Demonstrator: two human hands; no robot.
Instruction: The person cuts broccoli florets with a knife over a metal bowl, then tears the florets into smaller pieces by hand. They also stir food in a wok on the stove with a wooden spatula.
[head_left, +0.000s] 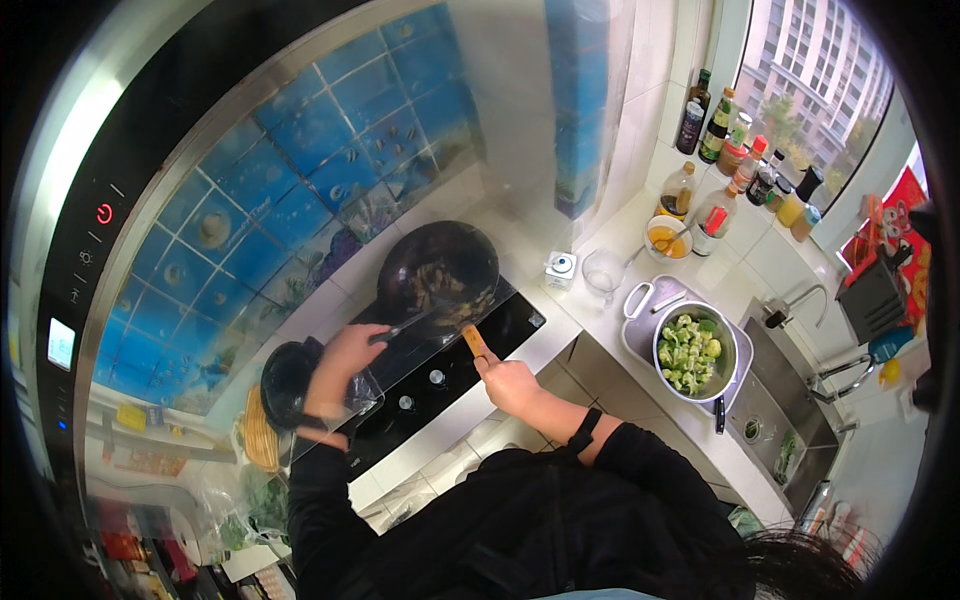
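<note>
A dark wok (401, 259) sits on the black gas hob (487, 345), with browned pieces of food (435, 289) in it. My left hand (356, 349) is closed on the dark handle of a spatula (409, 324), whose far end reaches into the food. My right hand (506, 382) grips the wok's wooden handle (472, 341) on the near side. A second dark pan (281, 390) stands at the left end of the hob, partly hidden by my left forearm.
Right of the hob, a pot of cut broccoli (686, 352) rests on a cutting board (637, 322) beside a knife (720, 416). Behind are a bowl of orange liquid (667, 238), a clear glass bowl (602, 271) and several bottles (716, 127). A sink (787, 405) lies farther right.
</note>
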